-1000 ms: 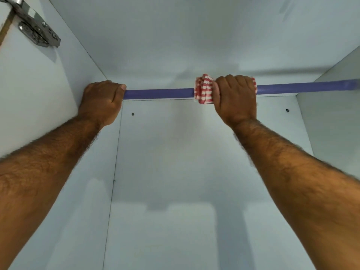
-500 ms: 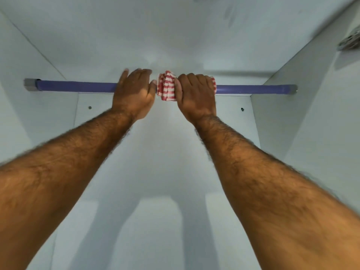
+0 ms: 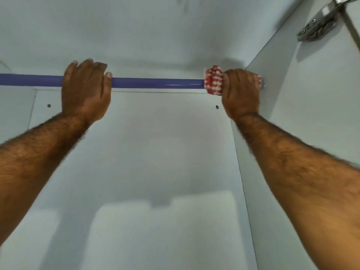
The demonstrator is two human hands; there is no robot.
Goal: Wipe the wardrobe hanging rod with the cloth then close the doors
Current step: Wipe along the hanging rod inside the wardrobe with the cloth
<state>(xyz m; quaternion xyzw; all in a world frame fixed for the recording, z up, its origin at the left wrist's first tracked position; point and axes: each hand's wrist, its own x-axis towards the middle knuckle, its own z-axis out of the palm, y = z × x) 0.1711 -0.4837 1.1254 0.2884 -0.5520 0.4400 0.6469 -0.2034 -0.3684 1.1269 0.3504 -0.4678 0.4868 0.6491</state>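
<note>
Right hand clenches cloth at three-o'clock end of nine-to-three rod; left hand, seemingly unclenched, rests on it.

Cloth runs out to the rod's right end and the hands part.
The right hand, gripping the cloth, moves from 12 o'clock along the rod to 2 o'clock, against the right side wall. The left hand, just beside the cloth half a second ago, is now well apart from it at 10 o'clock, its fingers reaching past the rod rather than fisted. The view swings right: a hinge appears at 2 o'clock.
</note>
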